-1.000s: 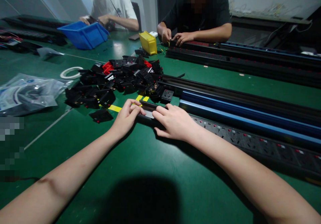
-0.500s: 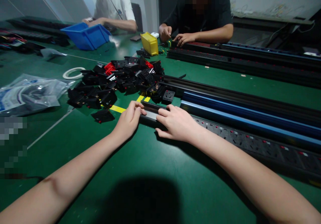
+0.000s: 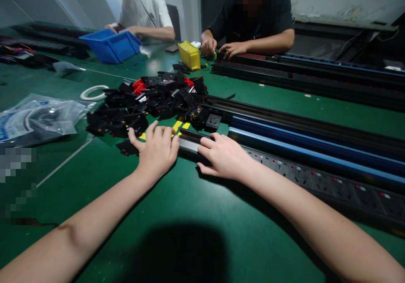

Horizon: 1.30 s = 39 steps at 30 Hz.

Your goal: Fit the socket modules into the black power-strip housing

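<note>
A long black power strip [image 3: 310, 177] with a row of socket modules and small red marks runs from the middle to the right edge. My right hand [image 3: 224, 156] grips it near its left end, fingers over the top and thumb along the near side. Just left of that end is my left hand [image 3: 156, 150], fingers spread and holding nothing. Part of a black socket module [image 3: 125, 148] shows beside the left hand. Beyond both hands lies a heap of black socket modules [image 3: 158, 95], a few parts red. Yellow tape [image 3: 182, 125] is stuck on the table there.
Blue-edged rails [image 3: 284, 141] lie behind the strip. A clear plastic bag [image 3: 41, 116] and a white tape roll [image 3: 94, 92] are at left. Across the green table [image 3: 177, 211], two people work near a blue bin [image 3: 110, 46] and a yellow bin [image 3: 190, 56].
My left hand has let go of the strip's left end and shifted slightly left, its fingers spreading. The right hand stays in place on the strip.
</note>
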Available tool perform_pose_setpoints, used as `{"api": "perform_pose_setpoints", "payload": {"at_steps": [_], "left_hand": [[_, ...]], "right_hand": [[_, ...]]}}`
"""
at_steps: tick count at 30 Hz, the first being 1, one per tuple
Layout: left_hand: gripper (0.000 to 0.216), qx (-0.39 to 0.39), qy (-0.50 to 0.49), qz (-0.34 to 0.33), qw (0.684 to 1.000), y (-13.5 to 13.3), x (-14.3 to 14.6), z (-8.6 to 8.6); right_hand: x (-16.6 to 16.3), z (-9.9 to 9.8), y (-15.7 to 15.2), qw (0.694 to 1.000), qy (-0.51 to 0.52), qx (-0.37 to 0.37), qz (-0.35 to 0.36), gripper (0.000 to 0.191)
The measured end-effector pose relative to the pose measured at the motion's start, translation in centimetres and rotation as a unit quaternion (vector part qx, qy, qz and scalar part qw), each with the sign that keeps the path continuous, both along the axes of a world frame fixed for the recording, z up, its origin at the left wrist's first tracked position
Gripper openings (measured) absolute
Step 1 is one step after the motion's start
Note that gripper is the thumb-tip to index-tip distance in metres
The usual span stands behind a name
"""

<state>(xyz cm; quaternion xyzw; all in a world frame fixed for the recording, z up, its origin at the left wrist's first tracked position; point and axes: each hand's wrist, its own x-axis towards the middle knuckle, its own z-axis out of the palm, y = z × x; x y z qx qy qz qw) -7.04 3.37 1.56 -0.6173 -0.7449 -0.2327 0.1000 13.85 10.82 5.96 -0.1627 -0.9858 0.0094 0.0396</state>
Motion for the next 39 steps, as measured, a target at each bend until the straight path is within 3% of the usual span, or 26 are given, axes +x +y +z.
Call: {"api": "perform_pose_setpoints", "payload": {"at_steps": [16,39], "left_hand": [[0.05,-0.092,0.032,0.051,0.994,0.3,-0.7,-0.2],[0.046,-0.051,-0.038,-0.025,0.998,0.5,-1.5,-0.6]], "right_hand": [[0.0,0.0,0.0,1.0,-0.003,0.004,-0.001,0.035],[0.1,-0.1,0.0,1.0,0.0,0.009,0.004,0.036]]}}
